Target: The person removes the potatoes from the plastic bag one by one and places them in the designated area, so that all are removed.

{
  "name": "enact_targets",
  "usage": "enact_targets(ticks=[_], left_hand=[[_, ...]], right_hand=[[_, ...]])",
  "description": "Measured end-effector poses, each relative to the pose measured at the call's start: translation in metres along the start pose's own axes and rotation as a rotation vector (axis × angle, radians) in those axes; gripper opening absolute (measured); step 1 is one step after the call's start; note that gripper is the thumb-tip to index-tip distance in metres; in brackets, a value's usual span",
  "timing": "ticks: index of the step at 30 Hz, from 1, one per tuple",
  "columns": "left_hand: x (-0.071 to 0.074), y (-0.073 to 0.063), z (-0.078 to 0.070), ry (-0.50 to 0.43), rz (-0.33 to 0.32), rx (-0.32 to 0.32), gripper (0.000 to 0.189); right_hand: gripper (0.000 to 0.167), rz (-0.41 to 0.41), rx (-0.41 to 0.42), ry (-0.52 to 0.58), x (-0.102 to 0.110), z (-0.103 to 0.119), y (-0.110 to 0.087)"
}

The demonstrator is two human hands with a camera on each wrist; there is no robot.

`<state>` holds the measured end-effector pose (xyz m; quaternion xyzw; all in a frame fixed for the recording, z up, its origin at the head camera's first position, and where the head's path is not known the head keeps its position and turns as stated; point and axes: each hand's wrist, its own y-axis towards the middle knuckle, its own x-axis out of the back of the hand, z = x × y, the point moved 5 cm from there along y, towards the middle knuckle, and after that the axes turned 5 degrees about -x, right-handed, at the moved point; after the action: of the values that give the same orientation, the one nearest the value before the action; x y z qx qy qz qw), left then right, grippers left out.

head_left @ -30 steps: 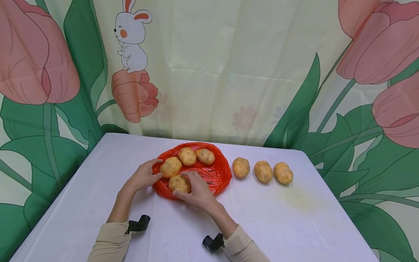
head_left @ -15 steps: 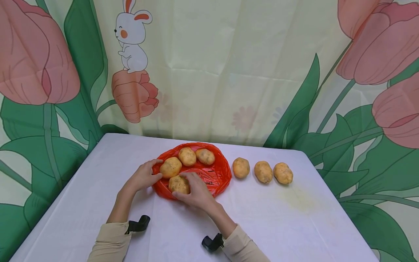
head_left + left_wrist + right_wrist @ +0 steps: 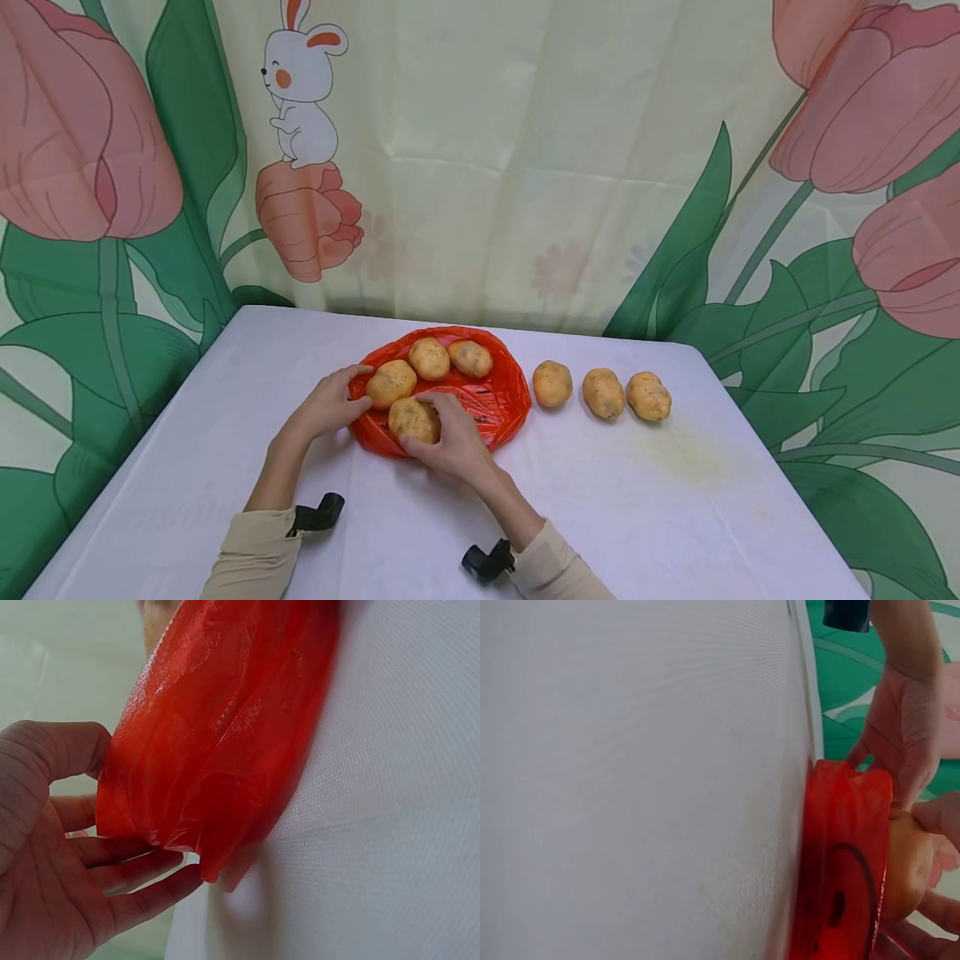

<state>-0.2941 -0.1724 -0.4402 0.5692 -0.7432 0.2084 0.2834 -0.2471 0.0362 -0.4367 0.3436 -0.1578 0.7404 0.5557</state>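
An open red plastic bag sits on the table with its rim turned down, and potatoes lie inside. My right hand grips a potato at the near side of the bag, thumb in front and fingers behind. In the right wrist view that potato shows above the bag's rim. My left hand holds the bag's left edge, beside another potato. The left wrist view shows its thumb and fingers around the red film. Two more potatoes, one of them at the back left, lie along the far side.
Three loose potatoes stand in a row right of the bag: one near it, a middle one and a far one. A white cloth covers the table. Behind it hangs a printed curtain.
The potato in my right hand has shifted slightly to the right and up over the last half second, along with the hand. My left hand stays in place at the bag's edge.
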Motion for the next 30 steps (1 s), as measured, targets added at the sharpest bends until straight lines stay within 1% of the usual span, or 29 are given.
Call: enact_targets(ticks=[4, 9, 15, 20, 26, 30], left_hand=[[0.0, 0.001, -0.001, 0.003, -0.003, -0.007, 0.056], [0.001, 0.001, 0.0, -0.004, -0.004, 0.001, 0.056], [0.001, 0.0, -0.001, -0.002, -0.003, -0.003, 0.056], [0.0, -0.001, -0.001, -0.006, -0.002, 0.006, 0.056], [0.0, -0.001, -0.003, -0.008, 0.001, 0.011, 0.056], [0.0, 0.0, -0.003, -0.009, 0.006, 0.017, 0.057]], right_hand=[[0.057, -0.024, -0.001, 0.018, 0.005, 0.001, -0.003], [0.058, -0.038, 0.003, 0.036, 0.011, 0.001, -0.007], [0.058, -0.053, 0.021, 0.062, 0.02, 0.001, -0.014], [0.058, -0.07, 0.037, 0.065, 0.026, -0.001, -0.02], [0.059, -0.087, 0.015, 0.084, 0.031, -0.009, -0.027], [0.059, -0.112, 0.003, 0.092, 0.039, -0.014, -0.031]])
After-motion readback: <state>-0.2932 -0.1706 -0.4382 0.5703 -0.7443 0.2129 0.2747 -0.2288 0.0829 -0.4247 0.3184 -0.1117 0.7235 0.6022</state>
